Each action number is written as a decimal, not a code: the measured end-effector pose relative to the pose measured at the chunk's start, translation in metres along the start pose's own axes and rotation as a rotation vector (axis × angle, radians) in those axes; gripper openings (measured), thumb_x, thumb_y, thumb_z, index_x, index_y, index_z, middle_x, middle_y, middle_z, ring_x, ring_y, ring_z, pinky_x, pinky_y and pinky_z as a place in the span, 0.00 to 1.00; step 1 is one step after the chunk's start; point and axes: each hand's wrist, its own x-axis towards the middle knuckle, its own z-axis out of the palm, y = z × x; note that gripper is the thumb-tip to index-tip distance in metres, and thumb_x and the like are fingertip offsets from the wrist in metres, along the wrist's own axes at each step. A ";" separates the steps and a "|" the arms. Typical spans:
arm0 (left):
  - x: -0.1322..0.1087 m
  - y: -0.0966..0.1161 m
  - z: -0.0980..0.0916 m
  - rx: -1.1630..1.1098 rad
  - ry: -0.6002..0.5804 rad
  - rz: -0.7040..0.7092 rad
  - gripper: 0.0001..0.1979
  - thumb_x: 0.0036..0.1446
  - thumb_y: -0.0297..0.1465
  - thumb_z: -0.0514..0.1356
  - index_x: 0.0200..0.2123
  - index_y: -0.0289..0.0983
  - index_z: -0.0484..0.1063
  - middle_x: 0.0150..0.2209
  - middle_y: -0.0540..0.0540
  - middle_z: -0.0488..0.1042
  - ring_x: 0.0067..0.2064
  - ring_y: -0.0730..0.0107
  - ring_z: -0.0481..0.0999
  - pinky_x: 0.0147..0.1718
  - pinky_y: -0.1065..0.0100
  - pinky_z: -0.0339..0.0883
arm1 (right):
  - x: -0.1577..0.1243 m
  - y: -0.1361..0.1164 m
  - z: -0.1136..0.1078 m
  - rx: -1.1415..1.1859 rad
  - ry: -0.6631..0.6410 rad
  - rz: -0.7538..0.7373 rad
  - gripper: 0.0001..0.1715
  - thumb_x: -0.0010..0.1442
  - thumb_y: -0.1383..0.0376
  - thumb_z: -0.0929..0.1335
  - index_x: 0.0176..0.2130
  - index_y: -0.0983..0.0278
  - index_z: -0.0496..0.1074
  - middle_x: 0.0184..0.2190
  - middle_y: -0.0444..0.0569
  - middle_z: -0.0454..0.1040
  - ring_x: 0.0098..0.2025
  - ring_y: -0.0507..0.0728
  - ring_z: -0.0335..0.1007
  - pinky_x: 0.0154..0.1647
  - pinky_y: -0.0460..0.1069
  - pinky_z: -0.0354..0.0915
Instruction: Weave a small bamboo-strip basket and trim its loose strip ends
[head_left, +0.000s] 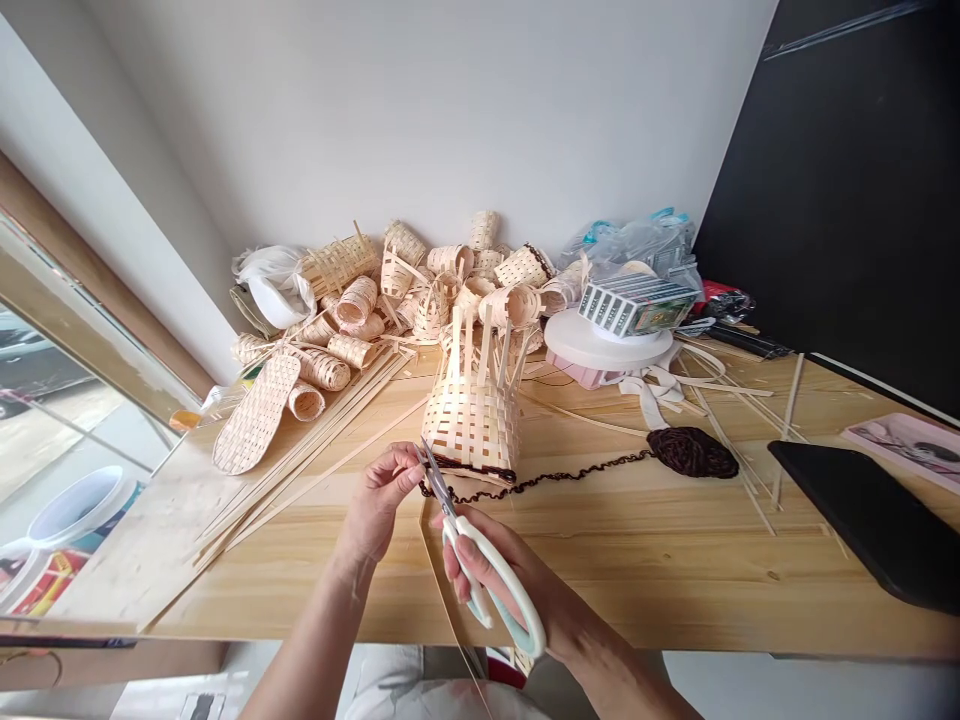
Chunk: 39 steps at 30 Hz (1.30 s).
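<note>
A half-woven bamboo basket [472, 415] lies on its side on the wooden table [637, 560], loose strips sticking up from it. A dark brown cord [570, 472] runs from its rim to a dark ball of cord [694, 452] on the right. My left hand [382, 495] pinches the cord end close to the basket rim. My right hand [517, 580] grips white-handled scissors [480, 560], blades pointing up at the cord by my left fingers.
A heap of small woven baskets [420, 290] and a woven sole [255, 412] lie at the back left, with long bamboo strips [315, 455]. A white turntable with a box [622, 320] stands behind; a black tablet [877, 520] lies right.
</note>
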 end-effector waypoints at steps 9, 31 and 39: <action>0.001 -0.003 0.001 -0.164 0.000 -0.037 0.14 0.44 0.33 0.68 0.20 0.34 0.65 0.43 0.47 0.69 0.29 0.77 0.68 0.33 0.68 0.63 | -0.003 -0.011 -0.003 0.009 -0.037 -0.055 0.31 0.52 0.41 0.64 0.39 0.65 0.64 0.25 0.43 0.65 0.24 0.50 0.61 0.26 0.47 0.57; -0.003 -0.004 0.004 -0.200 -0.051 -0.046 0.19 0.39 0.42 0.69 0.24 0.36 0.65 0.34 0.46 0.73 0.29 0.71 0.68 0.28 0.68 0.62 | -0.004 -0.016 0.007 0.068 -0.184 -0.142 0.29 0.51 0.40 0.64 0.37 0.62 0.64 0.26 0.43 0.63 0.25 0.50 0.60 0.27 0.47 0.57; -0.004 0.001 0.006 -0.179 -0.087 -0.047 0.20 0.38 0.44 0.69 0.20 0.36 0.64 0.24 0.48 0.69 0.27 0.70 0.68 0.29 0.67 0.61 | -0.009 -0.021 0.004 -0.004 -0.187 -0.169 0.28 0.54 0.41 0.62 0.41 0.61 0.63 0.27 0.44 0.62 0.27 0.53 0.58 0.28 0.49 0.58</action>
